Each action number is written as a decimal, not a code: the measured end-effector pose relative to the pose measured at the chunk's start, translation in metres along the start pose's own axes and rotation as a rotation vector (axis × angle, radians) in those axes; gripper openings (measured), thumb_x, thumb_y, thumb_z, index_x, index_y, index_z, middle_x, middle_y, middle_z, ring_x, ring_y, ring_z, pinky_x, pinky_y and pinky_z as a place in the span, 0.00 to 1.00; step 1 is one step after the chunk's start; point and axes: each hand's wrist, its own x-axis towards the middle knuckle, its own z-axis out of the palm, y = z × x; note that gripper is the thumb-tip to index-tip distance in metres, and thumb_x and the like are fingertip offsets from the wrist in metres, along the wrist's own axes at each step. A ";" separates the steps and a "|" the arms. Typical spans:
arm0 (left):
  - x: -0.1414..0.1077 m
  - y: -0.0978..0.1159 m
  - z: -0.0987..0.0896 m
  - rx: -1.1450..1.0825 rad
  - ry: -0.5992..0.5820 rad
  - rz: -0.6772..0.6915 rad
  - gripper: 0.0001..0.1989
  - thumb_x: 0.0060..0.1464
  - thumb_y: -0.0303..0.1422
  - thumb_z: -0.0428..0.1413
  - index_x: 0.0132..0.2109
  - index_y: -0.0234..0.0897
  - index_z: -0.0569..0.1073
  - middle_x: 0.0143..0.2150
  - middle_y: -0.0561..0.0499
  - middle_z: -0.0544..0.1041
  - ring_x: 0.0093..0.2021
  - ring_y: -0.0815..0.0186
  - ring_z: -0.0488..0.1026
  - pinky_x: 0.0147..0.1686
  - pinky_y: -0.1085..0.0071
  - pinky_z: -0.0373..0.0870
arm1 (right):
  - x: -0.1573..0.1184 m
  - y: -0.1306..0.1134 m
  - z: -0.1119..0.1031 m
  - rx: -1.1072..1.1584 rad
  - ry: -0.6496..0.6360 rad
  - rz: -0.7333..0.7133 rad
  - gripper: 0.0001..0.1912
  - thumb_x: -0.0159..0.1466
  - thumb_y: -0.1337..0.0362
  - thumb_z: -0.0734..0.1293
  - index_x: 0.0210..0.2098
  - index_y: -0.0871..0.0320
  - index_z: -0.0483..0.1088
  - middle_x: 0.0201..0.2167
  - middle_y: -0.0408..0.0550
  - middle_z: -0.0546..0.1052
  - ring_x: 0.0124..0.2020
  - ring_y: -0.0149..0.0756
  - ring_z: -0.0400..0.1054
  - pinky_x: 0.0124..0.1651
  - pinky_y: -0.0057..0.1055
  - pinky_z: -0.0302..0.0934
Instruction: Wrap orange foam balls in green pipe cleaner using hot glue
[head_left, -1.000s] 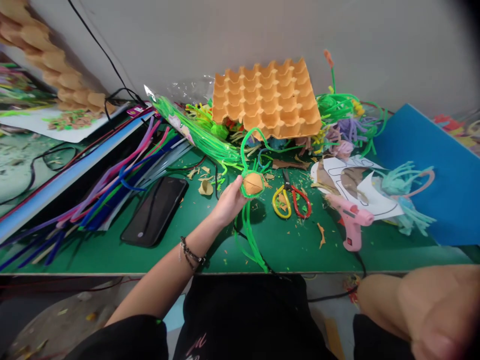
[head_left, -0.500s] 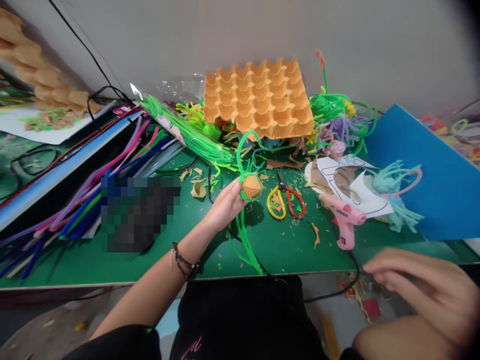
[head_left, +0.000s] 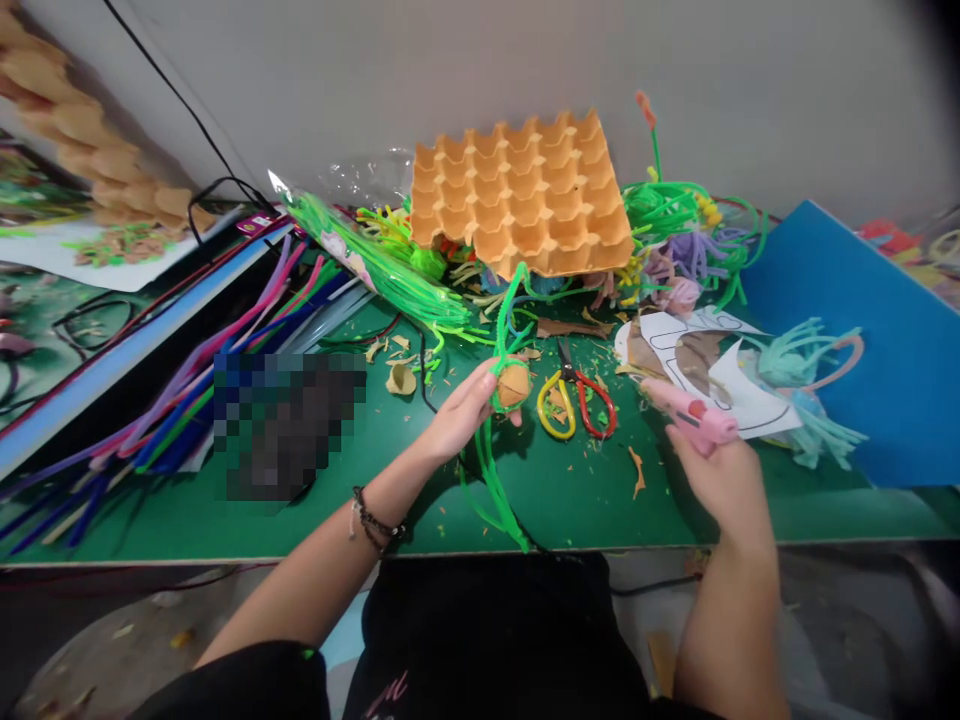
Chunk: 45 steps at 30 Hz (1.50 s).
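Note:
My left hand (head_left: 469, 408) is closed on a small round piece of tan egg carton (head_left: 513, 387) ringed with green pipe cleaner. Green pipe cleaners (head_left: 496, 485) trail below the hand, and a green loop (head_left: 508, 308) rises above it. My right hand (head_left: 718, 485) is wrapped around the handle of a pink hot glue gun (head_left: 697, 418), whose nozzle points to the upper left. Between the two hands lie scissors (head_left: 576, 395) with one yellow and one red handle, their blades pointing away from me.
A tan egg tray (head_left: 525, 195) leans over piled pipe cleaners at the back. Bagged green pipe cleaners (head_left: 390, 270) and loose coloured ones (head_left: 180, 400) lie left, near a blurred dark patch (head_left: 292, 430). Cut white paper (head_left: 720, 370) and a blue board (head_left: 862, 340) sit right.
My right hand has moved up and left from beyond the table's front edge and taken hold of the glue gun. The left hand still holds the egg-carton piece.

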 end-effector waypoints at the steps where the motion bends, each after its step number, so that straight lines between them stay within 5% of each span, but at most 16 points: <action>1: -0.001 0.001 0.000 0.012 -0.003 0.008 0.30 0.55 0.53 0.50 0.55 0.35 0.66 0.44 0.46 0.75 0.30 0.69 0.72 0.37 0.68 0.69 | -0.001 -0.003 -0.003 0.046 0.053 0.006 0.20 0.53 0.50 0.65 0.34 0.61 0.74 0.27 0.54 0.77 0.33 0.47 0.73 0.32 0.36 0.64; 5: -0.004 0.004 0.003 0.118 -0.044 0.035 0.29 0.57 0.51 0.48 0.57 0.36 0.61 0.42 0.47 0.73 0.32 0.69 0.70 0.38 0.67 0.68 | -0.012 -0.022 -0.013 0.256 0.217 -0.003 0.21 0.51 0.50 0.70 0.37 0.60 0.75 0.27 0.48 0.77 0.22 0.34 0.69 0.24 0.30 0.64; 10: -0.007 0.003 0.003 0.241 -0.107 0.097 0.29 0.59 0.51 0.45 0.59 0.35 0.58 0.37 0.49 0.71 0.35 0.67 0.69 0.40 0.66 0.66 | -0.033 -0.057 -0.013 0.469 0.064 -0.216 0.12 0.47 0.56 0.73 0.19 0.58 0.72 0.16 0.42 0.73 0.16 0.30 0.65 0.18 0.26 0.63; 14: -0.007 0.003 0.003 0.234 -0.120 0.121 0.28 0.60 0.51 0.44 0.58 0.35 0.58 0.39 0.48 0.71 0.35 0.68 0.69 0.39 0.67 0.67 | -0.041 -0.078 -0.006 0.570 -0.083 -0.357 0.07 0.49 0.61 0.72 0.22 0.57 0.72 0.18 0.41 0.74 0.19 0.31 0.68 0.23 0.27 0.68; 24: -0.010 0.005 0.004 0.250 -0.152 0.182 0.28 0.58 0.52 0.46 0.57 0.36 0.59 0.46 0.46 0.69 0.35 0.68 0.69 0.38 0.69 0.70 | -0.036 -0.088 0.003 0.367 -0.044 -0.569 0.12 0.53 0.65 0.68 0.19 0.55 0.59 0.18 0.37 0.63 0.19 0.26 0.59 0.23 0.25 0.59; 45: -0.008 0.005 0.003 0.371 -0.104 0.207 0.26 0.58 0.50 0.47 0.56 0.37 0.63 0.51 0.43 0.69 0.42 0.63 0.69 0.42 0.67 0.70 | -0.038 -0.092 0.007 0.417 -0.064 -0.210 0.12 0.48 0.56 0.70 0.22 0.55 0.65 0.20 0.41 0.71 0.23 0.32 0.68 0.25 0.28 0.67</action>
